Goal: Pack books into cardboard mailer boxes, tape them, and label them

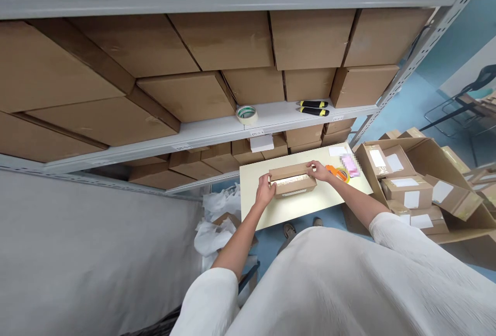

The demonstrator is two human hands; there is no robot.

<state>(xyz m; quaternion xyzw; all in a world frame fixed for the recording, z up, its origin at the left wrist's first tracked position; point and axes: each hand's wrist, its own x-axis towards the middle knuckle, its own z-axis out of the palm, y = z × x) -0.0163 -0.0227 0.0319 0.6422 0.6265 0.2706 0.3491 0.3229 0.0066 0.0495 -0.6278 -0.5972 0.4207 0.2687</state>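
Hands (265,192) (319,171) on carton (297,187) | cream tabletop (251,181) | grey shelving (279,116) | blue floor (267,240)

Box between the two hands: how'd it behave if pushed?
The box likely keeps its shape, given straight cardboard walls. Lying long and low on the table, it'd probably slide, not roll or tip. Weight unclear: can't see contents.
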